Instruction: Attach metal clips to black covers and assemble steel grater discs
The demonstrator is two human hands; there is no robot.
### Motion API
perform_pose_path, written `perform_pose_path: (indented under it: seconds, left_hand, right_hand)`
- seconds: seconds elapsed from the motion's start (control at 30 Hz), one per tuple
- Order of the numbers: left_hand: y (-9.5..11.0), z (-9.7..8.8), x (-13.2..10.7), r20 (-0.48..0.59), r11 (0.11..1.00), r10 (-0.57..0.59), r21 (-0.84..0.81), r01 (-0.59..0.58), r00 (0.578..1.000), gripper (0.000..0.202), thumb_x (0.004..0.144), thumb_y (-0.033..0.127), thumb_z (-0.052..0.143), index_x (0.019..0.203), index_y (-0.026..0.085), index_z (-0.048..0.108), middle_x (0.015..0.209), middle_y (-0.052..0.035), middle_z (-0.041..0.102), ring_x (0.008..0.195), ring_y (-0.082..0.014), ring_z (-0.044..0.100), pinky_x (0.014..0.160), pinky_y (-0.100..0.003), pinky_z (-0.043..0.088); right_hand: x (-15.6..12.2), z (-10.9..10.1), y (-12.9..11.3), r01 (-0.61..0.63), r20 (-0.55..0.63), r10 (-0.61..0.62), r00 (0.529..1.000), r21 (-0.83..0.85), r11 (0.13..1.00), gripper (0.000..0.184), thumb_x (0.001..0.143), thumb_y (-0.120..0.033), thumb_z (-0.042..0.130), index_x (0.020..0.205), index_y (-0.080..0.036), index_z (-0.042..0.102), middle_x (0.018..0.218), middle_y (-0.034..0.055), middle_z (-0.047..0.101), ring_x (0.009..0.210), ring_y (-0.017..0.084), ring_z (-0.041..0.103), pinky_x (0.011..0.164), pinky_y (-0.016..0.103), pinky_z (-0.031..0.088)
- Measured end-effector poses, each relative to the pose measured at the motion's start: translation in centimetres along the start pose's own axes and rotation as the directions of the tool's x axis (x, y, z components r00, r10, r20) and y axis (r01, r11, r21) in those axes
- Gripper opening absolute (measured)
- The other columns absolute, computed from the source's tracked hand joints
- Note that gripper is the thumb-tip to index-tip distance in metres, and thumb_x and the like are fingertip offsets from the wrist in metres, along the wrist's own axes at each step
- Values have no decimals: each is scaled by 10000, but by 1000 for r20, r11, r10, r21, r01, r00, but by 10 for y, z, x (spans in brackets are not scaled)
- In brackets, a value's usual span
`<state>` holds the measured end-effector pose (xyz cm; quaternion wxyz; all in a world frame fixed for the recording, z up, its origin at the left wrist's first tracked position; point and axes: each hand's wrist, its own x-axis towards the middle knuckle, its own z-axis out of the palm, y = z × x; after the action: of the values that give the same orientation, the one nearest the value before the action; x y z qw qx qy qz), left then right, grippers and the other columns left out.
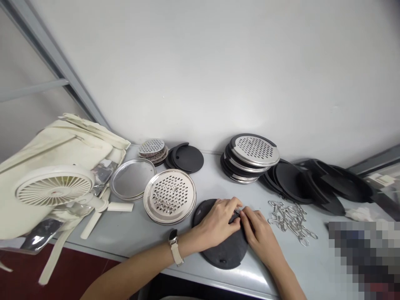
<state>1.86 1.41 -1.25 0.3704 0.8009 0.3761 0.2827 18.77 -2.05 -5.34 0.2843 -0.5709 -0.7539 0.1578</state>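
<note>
A round black disc point(225, 252) lies flat near the table's front edge, under both my hands. My left hand point(218, 221), with a watch on its wrist, rests across the disc with fingers curled at its upper right. There my right hand point(258, 234) meets it, fingertips pinched together at the disc's edge. Between the fingertips shows a small, dark, shiny metal piece point(236, 213), mostly hidden; its exact kind I cannot tell. To the right of my right hand lies a loose pile of bent wire hooks point(290, 221).
Left of the disc sit a perforated metal grater plate point(170, 196) and stacked plain metal plates point(133, 179). Behind are small grater plates point(152, 146), black discs point(189, 159) and a tall grater stack point(254, 150). More black parts point(293, 181) stand right; a white fan point(54, 189) stands left.
</note>
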Motion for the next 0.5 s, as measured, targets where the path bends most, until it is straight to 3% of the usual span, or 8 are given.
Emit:
perform_pose_path:
  seconds: [0.3,0.5]
  left_hand:
    - [0,2,0,16,1000,-8,-26,9,1000,293,801,107,566,1072,202,507,1080,-62,625,894,-173,617,840,-301,488]
    - [-5,3,2,-18,1000,29,5,-29,999,294,797,84,560,1059,209,516,1002,-26,655,980,-186,588,887,-312,468]
  right_hand:
    - [-5,2,-1,-31,-30,31,999,3,1000,235,992,-294,329,802,-229,451,699,38,548,709,236,508,662,358,407]
    - [-7,3,1,-48,-87,45,995,-33,998,261,992,-322,320,772,-229,425,671,30,521,684,234,486,649,348,386]
